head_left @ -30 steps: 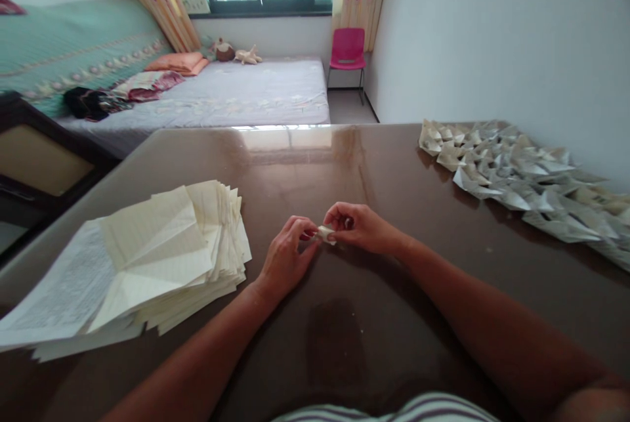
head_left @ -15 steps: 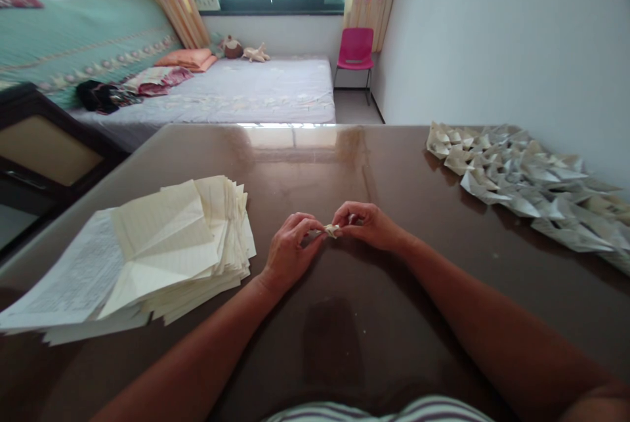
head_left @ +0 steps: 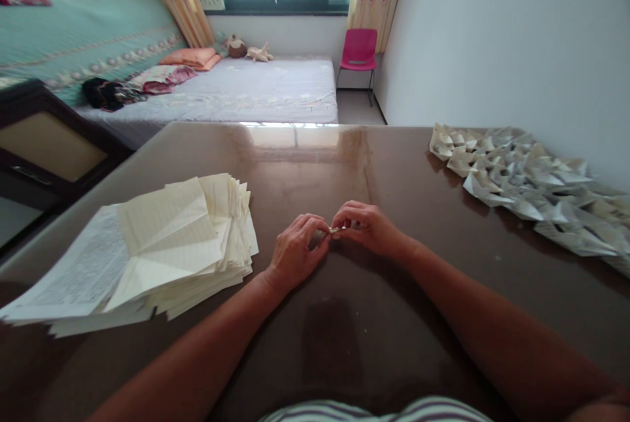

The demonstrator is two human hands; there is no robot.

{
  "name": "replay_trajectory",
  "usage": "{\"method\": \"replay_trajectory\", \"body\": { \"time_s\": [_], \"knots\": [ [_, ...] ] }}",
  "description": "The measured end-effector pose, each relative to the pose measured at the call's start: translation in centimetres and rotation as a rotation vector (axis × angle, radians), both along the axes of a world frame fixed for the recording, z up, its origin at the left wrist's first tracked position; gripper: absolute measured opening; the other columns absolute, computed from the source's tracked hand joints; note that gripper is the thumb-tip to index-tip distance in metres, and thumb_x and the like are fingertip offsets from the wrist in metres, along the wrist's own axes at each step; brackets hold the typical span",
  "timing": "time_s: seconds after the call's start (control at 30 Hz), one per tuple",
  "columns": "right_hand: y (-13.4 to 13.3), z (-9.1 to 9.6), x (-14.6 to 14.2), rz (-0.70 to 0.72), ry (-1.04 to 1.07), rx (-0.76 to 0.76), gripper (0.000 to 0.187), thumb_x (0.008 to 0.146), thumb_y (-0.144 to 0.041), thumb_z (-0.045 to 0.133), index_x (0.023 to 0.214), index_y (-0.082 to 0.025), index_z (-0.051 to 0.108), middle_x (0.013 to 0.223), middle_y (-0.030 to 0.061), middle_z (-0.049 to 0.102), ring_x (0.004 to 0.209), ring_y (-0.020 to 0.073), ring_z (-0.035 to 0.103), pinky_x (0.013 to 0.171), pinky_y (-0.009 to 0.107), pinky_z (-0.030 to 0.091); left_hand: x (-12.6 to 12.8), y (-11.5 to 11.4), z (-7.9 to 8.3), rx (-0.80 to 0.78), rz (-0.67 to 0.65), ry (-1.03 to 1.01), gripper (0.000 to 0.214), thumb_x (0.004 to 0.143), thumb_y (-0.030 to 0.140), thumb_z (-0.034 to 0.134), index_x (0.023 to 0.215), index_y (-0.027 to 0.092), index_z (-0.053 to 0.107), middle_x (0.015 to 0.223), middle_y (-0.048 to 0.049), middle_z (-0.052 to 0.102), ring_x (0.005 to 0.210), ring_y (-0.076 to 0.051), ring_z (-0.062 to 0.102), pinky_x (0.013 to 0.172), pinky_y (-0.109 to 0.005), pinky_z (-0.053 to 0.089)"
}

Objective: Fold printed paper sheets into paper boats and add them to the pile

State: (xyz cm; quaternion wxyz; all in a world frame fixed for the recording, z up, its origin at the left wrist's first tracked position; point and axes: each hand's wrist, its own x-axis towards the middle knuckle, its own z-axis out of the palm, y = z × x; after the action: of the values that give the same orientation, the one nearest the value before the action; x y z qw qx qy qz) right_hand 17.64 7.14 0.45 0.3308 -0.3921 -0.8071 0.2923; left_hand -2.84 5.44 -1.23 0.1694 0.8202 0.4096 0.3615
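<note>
My left hand [head_left: 294, 253] and my right hand [head_left: 367, 228] meet over the middle of the brown table [head_left: 315, 166]. Both pinch a tiny scrap of folded paper [head_left: 334, 230] between their fingertips; only a sliver of it shows. The fingers of each hand are curled and pressed together. A stack of creased, printed paper sheets [head_left: 147, 248] lies left of my left hand. Along the right side by the wall lies a spread of several folded paper shapes [head_left: 526, 182].
Beyond the table's far edge stands a bed [head_left: 236, 87] with pillows and clothes, and a pink chair [head_left: 359, 51] under the window. A dark wooden cabinet [head_left: 44, 153] sits at the left. The white wall runs close along the table's right side.
The paper scrap between my fingertips has shrunk from a visible white piece to a sliver as both hands pressed closer together. The view has shifted slightly.
</note>
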Motion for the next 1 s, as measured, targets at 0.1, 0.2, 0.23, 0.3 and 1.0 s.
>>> {"method": "replay_trajectory", "body": {
  "time_s": [0.1, 0.2, 0.23, 0.3, 1.0],
  "knots": [
    [0.0, 0.1, 0.0, -0.001, -0.021, 0.042, 0.014, 0.082, -0.034, 0.068, 0.082, -0.02, 0.066, 0.078, 0.0005, 0.062, 0.074, 0.0131, 0.057, 0.068, 0.024, 0.044, 0.1, -0.2, 0.1, 0.002, 0.018, 0.005, 0.008, 0.084, 0.019, 0.058, 0.09, 0.023, 0.056, 0.096, -0.0014, 0.064, 0.092, -0.016, 0.06, 0.081, -0.028, 0.049],
    [-0.2, 0.3, -0.1, 0.02, -0.074, 0.083, 0.013, 0.084, -0.034, 0.066, 0.084, -0.021, 0.066, 0.08, 0.0013, 0.063, 0.076, 0.0138, 0.057, 0.069, 0.024, 0.043, 0.2, -0.3, 0.1, -0.01, 0.018, 0.006, 0.009, 0.084, 0.022, 0.058, 0.093, 0.023, 0.055, 0.094, -0.0012, 0.064, 0.091, -0.016, 0.06, 0.081, -0.028, 0.05],
    [-0.3, 0.5, -0.1, 0.033, -0.103, 0.097, 0.013, 0.085, -0.034, 0.064, 0.085, -0.021, 0.066, 0.08, 0.0018, 0.063, 0.077, 0.0142, 0.057, 0.07, 0.024, 0.043, 0.2, -0.4, 0.1, -0.018, 0.014, 0.008, 0.01, 0.083, 0.021, 0.058, 0.093, 0.023, 0.055, 0.093, -0.0012, 0.063, 0.09, -0.016, 0.06, 0.081, -0.029, 0.051],
    [-0.5, 0.9, -0.2, 0.056, -0.174, 0.123, 0.013, 0.087, -0.034, 0.062, 0.086, -0.021, 0.065, 0.082, 0.0029, 0.064, 0.08, 0.0153, 0.057, 0.071, 0.025, 0.042, 0.2, -0.4, 0.1, -0.038, -0.006, -0.003, 0.011, 0.083, 0.019, 0.056, 0.092, 0.023, 0.053, 0.092, -0.0012, 0.062, 0.088, -0.015, 0.059, 0.079, -0.028, 0.052],
    [-0.4, 1.5, 0.2, 0.087, -0.12, -0.06, 0.006, 0.084, -0.025, 0.061, 0.081, -0.019, 0.061, 0.08, -0.0011, 0.054, 0.065, 0.0097, 0.048, 0.062, 0.022, 0.037, 0.9, -0.4, 0.2, -0.108, 0.003, -0.027, 0.012, 0.079, 0.015, 0.056, 0.089, 0.021, 0.053, 0.089, -0.0021, 0.057, 0.085, -0.015, 0.059, 0.078, -0.029, 0.056]
  ]
}}
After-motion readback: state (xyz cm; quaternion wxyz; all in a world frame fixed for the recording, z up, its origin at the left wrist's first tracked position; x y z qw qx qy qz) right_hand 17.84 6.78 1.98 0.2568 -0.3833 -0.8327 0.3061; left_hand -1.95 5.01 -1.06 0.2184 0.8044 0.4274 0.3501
